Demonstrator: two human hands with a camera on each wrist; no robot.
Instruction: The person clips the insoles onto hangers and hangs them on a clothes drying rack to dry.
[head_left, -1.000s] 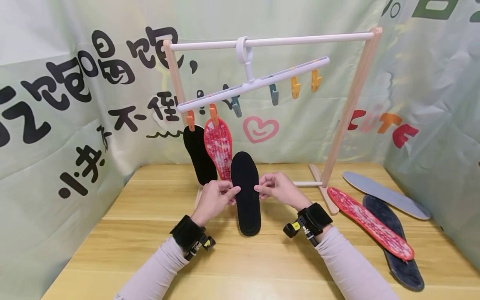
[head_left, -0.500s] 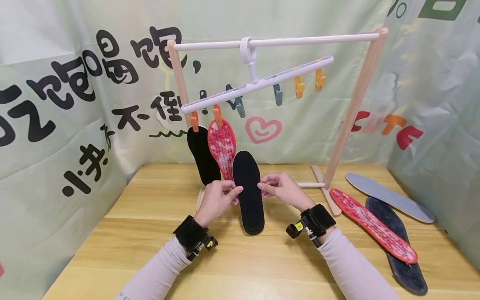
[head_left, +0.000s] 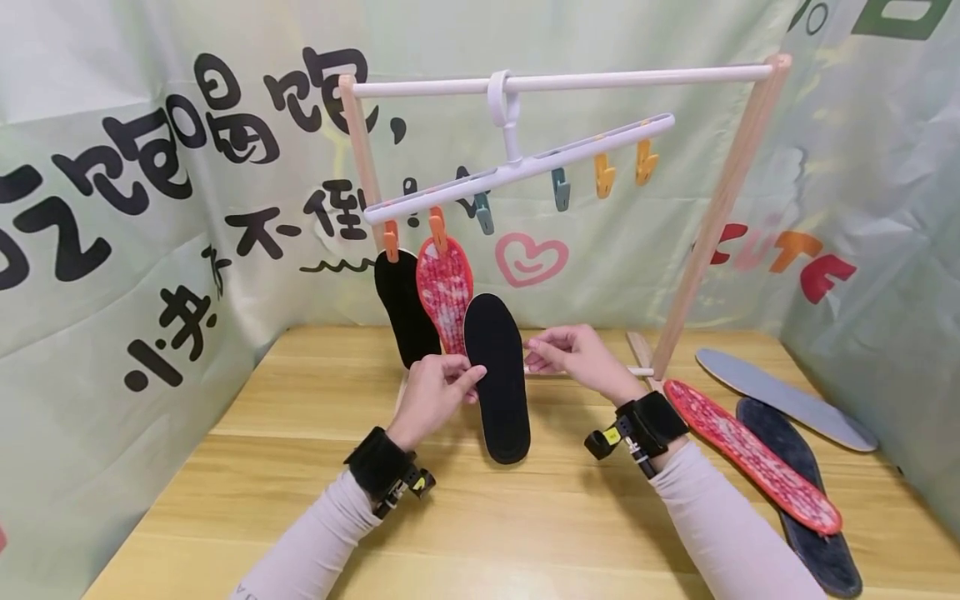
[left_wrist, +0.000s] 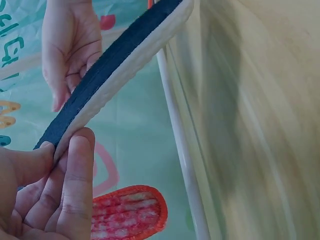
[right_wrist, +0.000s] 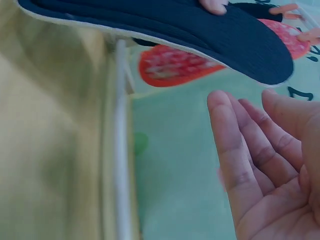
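Note:
Between the thumb and fingers of my left hand (head_left: 433, 392) I pinch the left edge of a black insole (head_left: 501, 383), which stands nearly upright over the table. The left wrist view shows its pale fleecy back (left_wrist: 117, 80). My right hand (head_left: 576, 360) is just right of the insole, with its fingers loosely bent and nothing in them; the right wrist view shows a gap to the insole's edge. Behind hang another black insole (head_left: 405, 308) and a red-and-white insole (head_left: 444, 292), each on an orange clip at the hanger's low left end.
A tilted white clip hanger (head_left: 525, 167) hangs from a wood-and-white rack (head_left: 570, 81). Blue-grey clips (head_left: 561, 192) and yellow clips (head_left: 604, 177) hold nothing. On the right of the table lie a grey insole (head_left: 787, 402), a red insole (head_left: 750, 458) and a dark insole (head_left: 825, 550).
My right hand has let go of the black insole's right edge and moved slightly up and right. My left hand still pinches the insole, which has tilted a little.

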